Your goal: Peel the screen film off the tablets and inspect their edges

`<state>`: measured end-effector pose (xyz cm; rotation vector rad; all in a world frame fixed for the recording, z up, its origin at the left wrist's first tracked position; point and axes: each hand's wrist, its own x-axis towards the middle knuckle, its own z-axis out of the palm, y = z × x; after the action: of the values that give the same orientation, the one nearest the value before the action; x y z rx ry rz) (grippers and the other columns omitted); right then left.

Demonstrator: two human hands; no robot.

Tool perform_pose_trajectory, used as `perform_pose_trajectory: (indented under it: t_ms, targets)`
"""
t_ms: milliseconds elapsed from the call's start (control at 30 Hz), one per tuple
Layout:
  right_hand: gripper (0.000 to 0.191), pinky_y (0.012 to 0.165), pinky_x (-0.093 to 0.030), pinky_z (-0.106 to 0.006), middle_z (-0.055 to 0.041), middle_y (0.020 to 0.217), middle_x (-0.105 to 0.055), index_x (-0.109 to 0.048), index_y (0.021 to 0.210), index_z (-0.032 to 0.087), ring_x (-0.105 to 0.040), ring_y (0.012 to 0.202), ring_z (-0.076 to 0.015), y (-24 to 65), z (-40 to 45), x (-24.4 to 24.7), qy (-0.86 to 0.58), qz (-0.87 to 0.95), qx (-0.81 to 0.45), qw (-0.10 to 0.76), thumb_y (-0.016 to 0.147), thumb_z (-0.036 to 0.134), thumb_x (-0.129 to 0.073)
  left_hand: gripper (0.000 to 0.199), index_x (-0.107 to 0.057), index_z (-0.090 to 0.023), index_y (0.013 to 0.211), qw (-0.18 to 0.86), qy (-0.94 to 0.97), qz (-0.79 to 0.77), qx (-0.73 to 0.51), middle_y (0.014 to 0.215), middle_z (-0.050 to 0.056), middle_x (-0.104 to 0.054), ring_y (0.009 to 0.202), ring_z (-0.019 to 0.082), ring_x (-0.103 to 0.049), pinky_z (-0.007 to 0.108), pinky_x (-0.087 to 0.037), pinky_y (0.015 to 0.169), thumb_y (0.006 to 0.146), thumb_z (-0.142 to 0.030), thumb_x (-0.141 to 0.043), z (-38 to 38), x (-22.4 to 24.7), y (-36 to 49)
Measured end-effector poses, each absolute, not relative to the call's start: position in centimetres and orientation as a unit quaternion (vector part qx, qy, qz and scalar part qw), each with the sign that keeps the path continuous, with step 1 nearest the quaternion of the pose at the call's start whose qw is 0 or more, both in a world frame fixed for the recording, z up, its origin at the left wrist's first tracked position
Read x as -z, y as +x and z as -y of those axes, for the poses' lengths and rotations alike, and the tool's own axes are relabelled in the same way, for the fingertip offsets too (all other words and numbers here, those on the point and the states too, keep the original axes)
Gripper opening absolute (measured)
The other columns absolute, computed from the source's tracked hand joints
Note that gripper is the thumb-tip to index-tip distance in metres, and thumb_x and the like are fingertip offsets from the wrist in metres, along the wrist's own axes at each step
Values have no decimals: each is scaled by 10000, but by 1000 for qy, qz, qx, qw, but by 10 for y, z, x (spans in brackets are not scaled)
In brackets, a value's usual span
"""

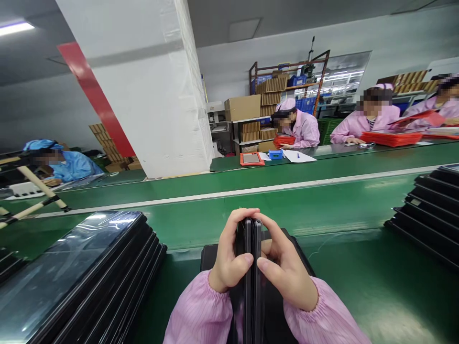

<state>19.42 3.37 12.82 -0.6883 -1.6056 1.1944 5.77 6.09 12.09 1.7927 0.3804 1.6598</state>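
Note:
Two thin black panels [253, 291] with rounded edges stand upright side by side, seen edge-on, in front of me. My left hand [227, 263] is closed on the left one, thumb on the near edge and fingers over the far top. My right hand [287, 272] grips the right panel the same way, its fingers curled behind it. A narrow gap shows between the panels. Beneath them another black flat thing [208, 255] lies on the green worktop [344, 267], mostly hidden by my hands and sleeves.
A tall stack of black panels with a glossy top [96, 258] stands at left. Another black stack [426, 210] is at right. Beyond the green belt [201, 196], co-workers in pink and blue sit with red panels [390, 138]. A white pillar [168, 95] rises behind.

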Motion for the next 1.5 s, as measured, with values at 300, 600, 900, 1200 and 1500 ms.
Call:
perform_pose_trajectory:
  t_ms: [300,600,900,1200,1500]
  targets:
    - [702,444,-338,-228,86,545,-420,-322,1466,201,-410,454,-111,197,-29,-128,-276,668,-489,489,830,332,-592,426,-601,-289,1205,329,671,-134,-651,1236,56,-602,1181,286,-505,414,-420,1008,826,-484,-603,-57,-120,61]
    - [684,481,-313,-235,96,552,-387,-356,1449,241,-368,478,-108,195,-33,-127,-259,682,-481,487,819,325,-606,410,-570,-287,1198,307,681,-126,-652,1165,59,-579,1216,302,-493,443,-395,1031,840,-487,-581,-59,-119,58]
    - [642,469,-374,-213,84,572,-466,-355,1464,250,-439,475,-101,198,-32,-124,-241,658,-501,507,863,274,-579,411,-514,-302,1245,316,711,-137,-613,1275,45,-530,1267,284,-418,450,-338,1079,865,-456,-538,-58,-120,56]
    - [740,530,-401,-228,81,626,-491,-270,1489,240,-463,522,-99,202,-39,-127,-218,679,-516,475,822,213,-589,519,-451,-343,1293,343,737,-154,-562,1302,52,-460,1208,280,-444,460,-390,1040,835,-558,-569,-57,-126,49]
    - [836,541,-375,-226,98,613,-465,-258,1481,242,-468,520,-98,207,-29,-137,-228,697,-505,454,714,128,-570,541,-423,-353,1314,346,755,-147,-536,1337,50,-426,1295,289,-362,468,-311,1111,826,-528,-578,-52,-128,45]
